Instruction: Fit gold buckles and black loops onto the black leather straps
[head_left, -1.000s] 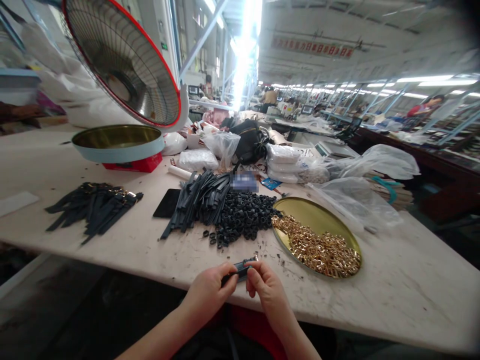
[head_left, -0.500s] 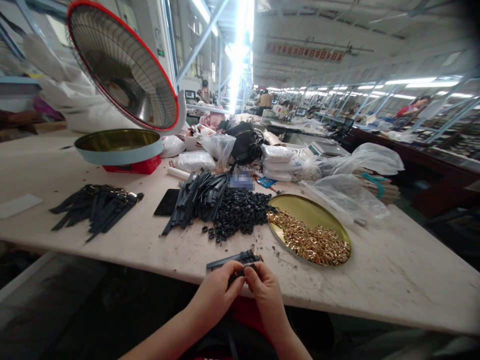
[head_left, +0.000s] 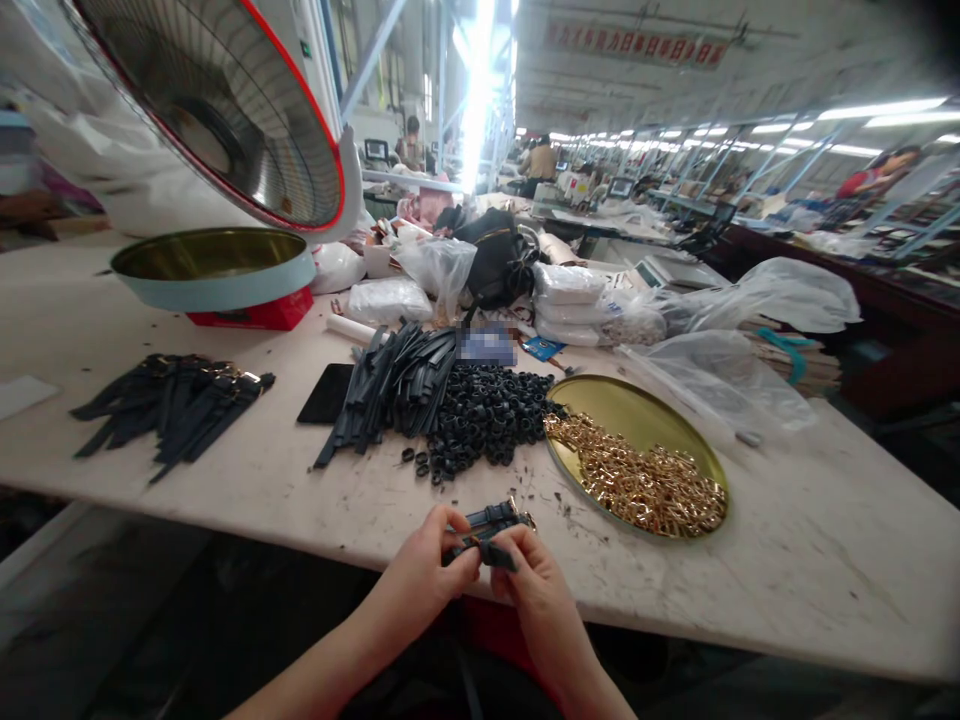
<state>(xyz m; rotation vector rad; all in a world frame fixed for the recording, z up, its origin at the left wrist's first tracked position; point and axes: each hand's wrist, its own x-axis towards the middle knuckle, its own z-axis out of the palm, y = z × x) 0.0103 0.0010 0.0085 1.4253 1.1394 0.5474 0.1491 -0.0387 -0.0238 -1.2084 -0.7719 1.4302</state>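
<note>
My left hand [head_left: 427, 562] and my right hand [head_left: 534, 580] are together at the table's front edge. Both pinch a short black strap [head_left: 501, 556], whose dark end sticks out by the right fingers; the rest is partly hidden by the hands. Just behind them lie a few black straps with gold buckles [head_left: 493, 516]. Beyond these is a heap of small black loops [head_left: 487, 420], with a pile of loose black strips [head_left: 397, 388] to its left. Right of the loops, a round gold tray [head_left: 637, 405] holds many small gold metal pieces [head_left: 652, 490].
At the left lies a bunch of black straps with gold hardware [head_left: 176, 405]. Behind it, a round tin [head_left: 217, 285] rests on a red box [head_left: 259, 312], beneath a red-rimmed round heater [head_left: 225, 110]. Plastic bags [head_left: 720, 385] and a black bag [head_left: 495, 260] line the back.
The strap between my hands is turned, so its end now shows beside my right fingers. My hands are slightly farther apart, and the whole view has shifted a little.
</note>
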